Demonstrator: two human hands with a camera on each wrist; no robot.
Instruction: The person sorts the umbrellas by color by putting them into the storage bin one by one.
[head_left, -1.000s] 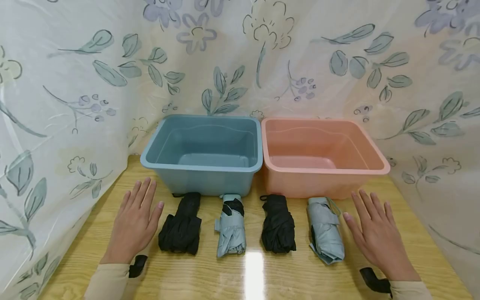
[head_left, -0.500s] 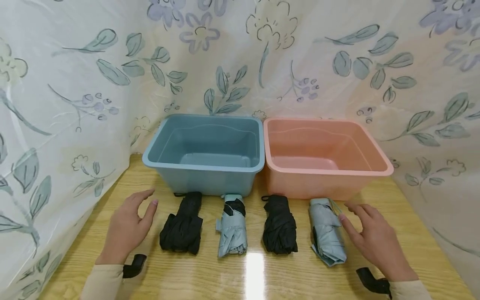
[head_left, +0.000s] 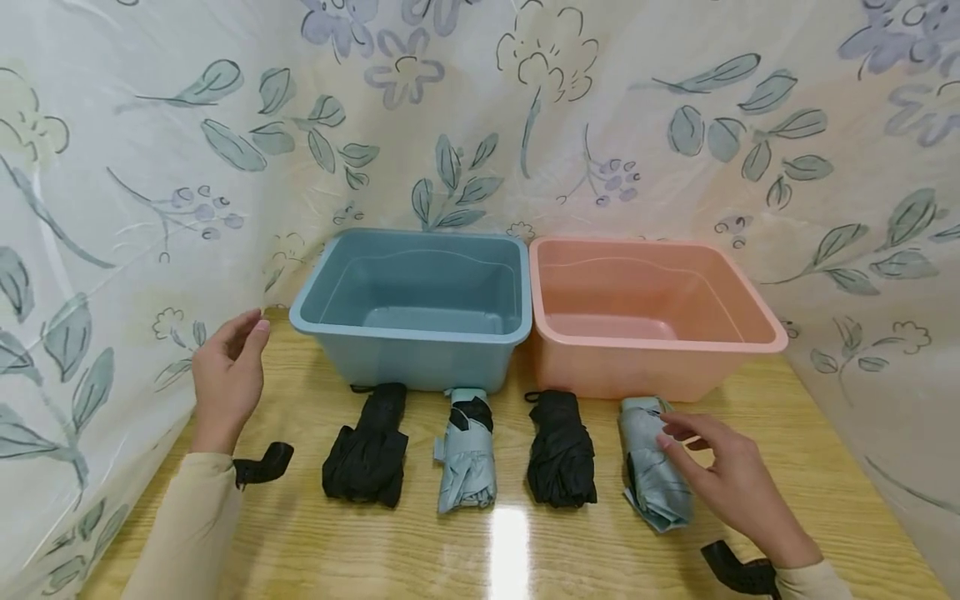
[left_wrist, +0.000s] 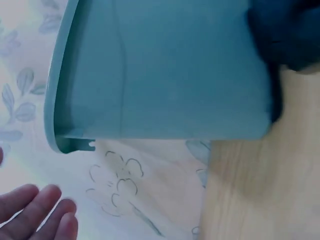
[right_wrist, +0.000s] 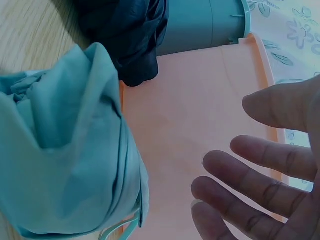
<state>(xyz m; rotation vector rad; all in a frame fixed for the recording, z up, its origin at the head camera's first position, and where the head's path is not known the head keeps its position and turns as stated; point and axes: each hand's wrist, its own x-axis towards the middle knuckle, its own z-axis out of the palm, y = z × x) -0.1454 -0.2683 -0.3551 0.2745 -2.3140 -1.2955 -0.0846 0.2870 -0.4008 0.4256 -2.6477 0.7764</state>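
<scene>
My left hand (head_left: pixel 228 379) is raised to the left of the blue bin (head_left: pixel 420 337), fingers relaxed, holding nothing. In the left wrist view, its fingers (left_wrist: pixel 37 212) are beside the blue bin (left_wrist: pixel 165 70). My right hand (head_left: pixel 738 483) hovers at the rightmost folded umbrella, light blue (head_left: pixel 654 467), its fingers loosely bent over the umbrella's right side. The right wrist view shows a gap between the right hand (right_wrist: pixel 270 175) and the light blue umbrella (right_wrist: pixel 75 150), with the fingers spread and holding nothing.
A pink bin (head_left: pixel 637 367) stands right of the blue one. Along their fronts lie a black umbrella (head_left: pixel 367 454), another light blue one (head_left: pixel 467 458) and another black one (head_left: pixel 561 454). Floral sheeting (head_left: pixel 465 108) hangs behind and at the sides.
My left hand has lifted from beside the left black umbrella and moved up and left. My right hand has moved left to the rightmost umbrella, its fingers now more bent.
</scene>
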